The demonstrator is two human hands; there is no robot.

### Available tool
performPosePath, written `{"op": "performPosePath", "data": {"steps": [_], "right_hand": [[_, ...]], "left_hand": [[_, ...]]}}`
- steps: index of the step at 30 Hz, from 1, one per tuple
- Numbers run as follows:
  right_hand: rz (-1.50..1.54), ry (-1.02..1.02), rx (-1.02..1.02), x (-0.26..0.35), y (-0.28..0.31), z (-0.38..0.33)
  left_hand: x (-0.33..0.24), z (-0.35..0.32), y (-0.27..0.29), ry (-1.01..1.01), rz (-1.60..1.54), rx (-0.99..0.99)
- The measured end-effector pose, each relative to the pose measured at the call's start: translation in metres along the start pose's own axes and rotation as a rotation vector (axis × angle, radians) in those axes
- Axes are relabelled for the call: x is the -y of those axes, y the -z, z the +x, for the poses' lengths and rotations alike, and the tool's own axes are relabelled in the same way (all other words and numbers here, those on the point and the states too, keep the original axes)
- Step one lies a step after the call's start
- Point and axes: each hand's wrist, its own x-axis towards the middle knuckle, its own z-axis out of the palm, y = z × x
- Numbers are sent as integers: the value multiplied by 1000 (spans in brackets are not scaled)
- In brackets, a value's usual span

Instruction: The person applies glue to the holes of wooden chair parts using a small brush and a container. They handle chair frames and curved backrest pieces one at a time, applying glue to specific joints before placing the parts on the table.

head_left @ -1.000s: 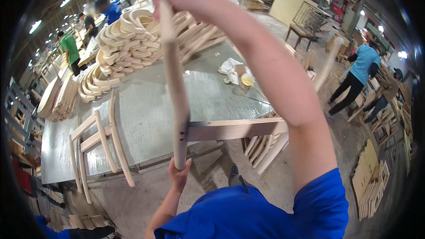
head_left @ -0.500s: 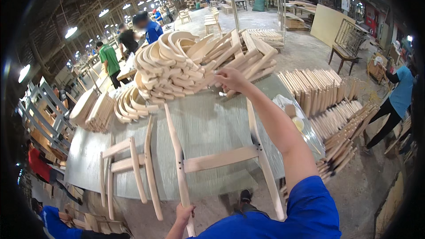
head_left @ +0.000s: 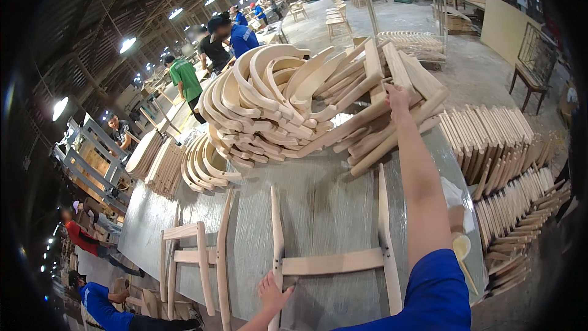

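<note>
L hand [head_left: 272,292] was closed loosely on the lower end of the chair frame [head_left: 331,262], prob. to steady it flat on the grey worktable [head_left: 318,196]. Frame: pale bare wood, two long legs w/ one crossrail. R hand [head_left: 397,97] was stretched far out, fingers laid on the piled straight pieces [head_left: 380,129] beside curved parts [head_left: 257,104]; grip couldn't be told.

No packages, labels, signs — no screens.
</note>
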Motion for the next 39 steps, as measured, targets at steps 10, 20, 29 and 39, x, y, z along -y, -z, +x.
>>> {"op": "performPosePath", "data": {"steps": [10,20,29,39], "right_hand": [[-195,-229,129,-48,-54,91],[-523,148,-162,-10,-73,115],[236,393,-234,114,42,49],[719,356,74,236,107,-245]], "left_hand": [[-6,-8,-2,45,-11,-55],[-16,9,0,-5,-16,-85],[-4,6,-6,-28,-98,-123],[-148,108,140,-747,-273,-791]]}}
